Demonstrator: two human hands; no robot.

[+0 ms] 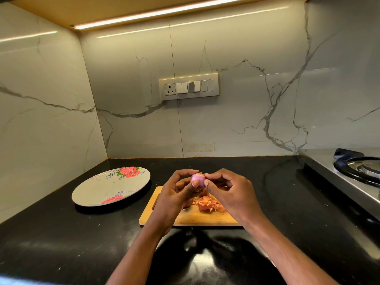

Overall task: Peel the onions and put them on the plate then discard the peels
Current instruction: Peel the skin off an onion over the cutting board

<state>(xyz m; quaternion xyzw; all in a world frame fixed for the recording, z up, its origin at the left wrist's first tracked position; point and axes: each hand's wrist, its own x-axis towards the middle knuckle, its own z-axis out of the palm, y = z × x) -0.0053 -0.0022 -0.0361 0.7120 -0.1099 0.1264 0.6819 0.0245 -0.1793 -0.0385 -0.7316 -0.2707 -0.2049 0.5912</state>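
I had both hands raised together over the board, at about the centre of my view. My left hand [178, 190] cupped the onion [197, 180], fingers curled over its far side and the thumb pressed against its near face. My right hand [230, 189] met it from three o'clock, thumb and forefinger pinching at the onion's right edge; whether they held a strip of skin or only the bulb I could not tell. The onion showed pale pink and glossy, most of its surface already bare, and it hung in the air clear of the board.

Directly beneath, at six o'clock from the onion, a heap of orange-pink peels [209, 203] lay on the wooden cutting board [193, 219], partly hidden by my right wrist. The board sat on the black countertop [61, 239].

At nine o'clock from the board, near but not touching it, the round plate [102, 190] with red rose prints rested on the counter, nothing on it.

Out at three o'clock, well apart, a steel stove [329, 167] with a black burner ring stood at the counter's edge. At twelve o'clock, up on the marble wall, sat a switch panel [188, 86] with a socket.
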